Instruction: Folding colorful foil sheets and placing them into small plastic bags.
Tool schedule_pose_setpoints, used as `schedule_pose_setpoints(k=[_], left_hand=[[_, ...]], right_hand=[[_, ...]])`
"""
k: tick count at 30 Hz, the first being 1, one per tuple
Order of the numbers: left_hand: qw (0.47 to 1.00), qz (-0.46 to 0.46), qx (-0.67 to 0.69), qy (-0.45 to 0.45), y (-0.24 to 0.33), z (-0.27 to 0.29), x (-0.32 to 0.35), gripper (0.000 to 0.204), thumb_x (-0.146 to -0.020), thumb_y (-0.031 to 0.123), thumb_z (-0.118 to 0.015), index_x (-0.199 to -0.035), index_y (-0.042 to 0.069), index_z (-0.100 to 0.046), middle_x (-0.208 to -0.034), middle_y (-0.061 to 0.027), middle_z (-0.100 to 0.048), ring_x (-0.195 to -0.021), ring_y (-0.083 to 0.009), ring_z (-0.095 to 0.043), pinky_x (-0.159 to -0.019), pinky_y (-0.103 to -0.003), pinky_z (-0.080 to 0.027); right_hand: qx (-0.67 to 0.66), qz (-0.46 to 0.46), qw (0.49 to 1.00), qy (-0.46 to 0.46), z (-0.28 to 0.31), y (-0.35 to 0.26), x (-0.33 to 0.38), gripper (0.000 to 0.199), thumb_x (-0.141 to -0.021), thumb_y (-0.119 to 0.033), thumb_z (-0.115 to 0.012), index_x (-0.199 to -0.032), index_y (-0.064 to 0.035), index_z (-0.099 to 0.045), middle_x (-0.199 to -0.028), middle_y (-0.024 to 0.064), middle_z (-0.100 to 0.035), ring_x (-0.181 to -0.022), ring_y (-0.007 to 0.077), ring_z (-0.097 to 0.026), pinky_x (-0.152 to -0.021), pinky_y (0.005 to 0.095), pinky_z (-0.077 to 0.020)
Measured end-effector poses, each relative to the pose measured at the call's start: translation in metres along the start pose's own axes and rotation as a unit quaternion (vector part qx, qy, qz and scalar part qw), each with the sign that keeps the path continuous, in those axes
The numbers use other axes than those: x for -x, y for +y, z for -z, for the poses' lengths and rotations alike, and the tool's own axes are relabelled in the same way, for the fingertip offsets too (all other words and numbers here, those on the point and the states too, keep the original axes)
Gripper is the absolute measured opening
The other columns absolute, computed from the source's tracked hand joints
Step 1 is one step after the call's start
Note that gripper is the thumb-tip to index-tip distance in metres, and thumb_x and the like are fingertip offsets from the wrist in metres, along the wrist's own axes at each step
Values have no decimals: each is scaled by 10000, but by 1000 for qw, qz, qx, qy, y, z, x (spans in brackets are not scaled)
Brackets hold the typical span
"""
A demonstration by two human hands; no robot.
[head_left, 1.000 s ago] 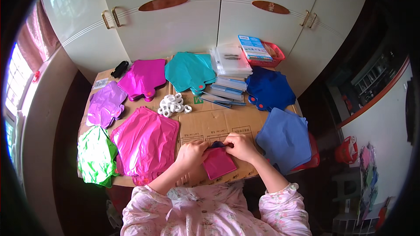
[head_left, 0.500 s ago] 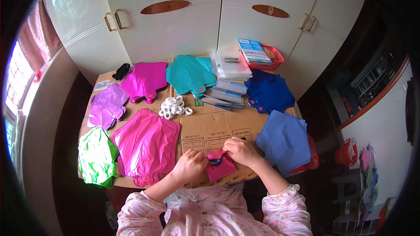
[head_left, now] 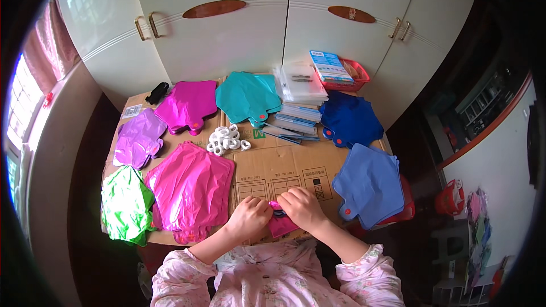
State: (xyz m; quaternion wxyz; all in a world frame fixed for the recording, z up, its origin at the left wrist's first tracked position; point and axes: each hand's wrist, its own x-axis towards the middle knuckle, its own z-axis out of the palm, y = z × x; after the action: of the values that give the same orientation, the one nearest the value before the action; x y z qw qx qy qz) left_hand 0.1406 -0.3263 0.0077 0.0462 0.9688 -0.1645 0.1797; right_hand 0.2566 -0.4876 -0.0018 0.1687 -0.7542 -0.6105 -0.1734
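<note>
Magenta folded plastic-film packet (head_left: 282,228) lies on the near edge of the cardboard-topped desk (head_left: 273,162), partly under the right hand (head_left: 302,210), the nearer one, just right of the left hand (head_left: 251,217). I can't tell whether either bunched grip clamps it. Small white rings (head_left: 223,132) sit beyond.

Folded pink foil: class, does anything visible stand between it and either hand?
Nothing visible does: left hand and right hand are both at the upper end of the folded pink foil. A small dark piece shows between them.
</note>
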Motion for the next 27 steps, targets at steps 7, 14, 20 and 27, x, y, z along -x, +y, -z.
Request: schedule_pose_setpoints(k=[7,14,20,27], left_hand=[[999,4,38,21,-4,-4,2,99,-651,143,-593,-699,77,-536,-690,-38,-499,-658,-194,-551,-621,-321,-435],[1000,-4,6,16,0,-7,2,130,-650,144,-587,-739,51,-569,-716,-38,-521,-674,-192,-559,-633,-319,-445],[1000,-2,-5,-12,4,0,-1,62,-653,150,-589,-669,94,-567,-742,-28,-533,-715,-170,-565,-665,-310,-462],[1000,-4,-2,-7,1,-2,3,80,-675,149,-584,-719,83,-580,-759,-22,-536,-727,-173,-561,-673,-308,-459]], right_hand=[[5,-6,1000,4,-3,10,10,66,-726,-113,-588,-784,-81,-589,-842,17,-597,-865,166,-578,-746,303,-492],[24,-3,997,-68,-3,17,1,82,-754,-109,-574,-821,-66,-596,-916,37,-608,-916,181,-574,-817,327,-482],[15,-31,999,-18,12,-14,7,269,-832,-120,-534,-1061,-3,-616,-1115,107,-609,-1115,249,-550,-1007,390,-418],[40,-49,998,29,-2,-16,21,235,-828,-104,-557,-1018,-1,-649,-1073,117,-641,-1072,245,-590,-985,388,-448]])
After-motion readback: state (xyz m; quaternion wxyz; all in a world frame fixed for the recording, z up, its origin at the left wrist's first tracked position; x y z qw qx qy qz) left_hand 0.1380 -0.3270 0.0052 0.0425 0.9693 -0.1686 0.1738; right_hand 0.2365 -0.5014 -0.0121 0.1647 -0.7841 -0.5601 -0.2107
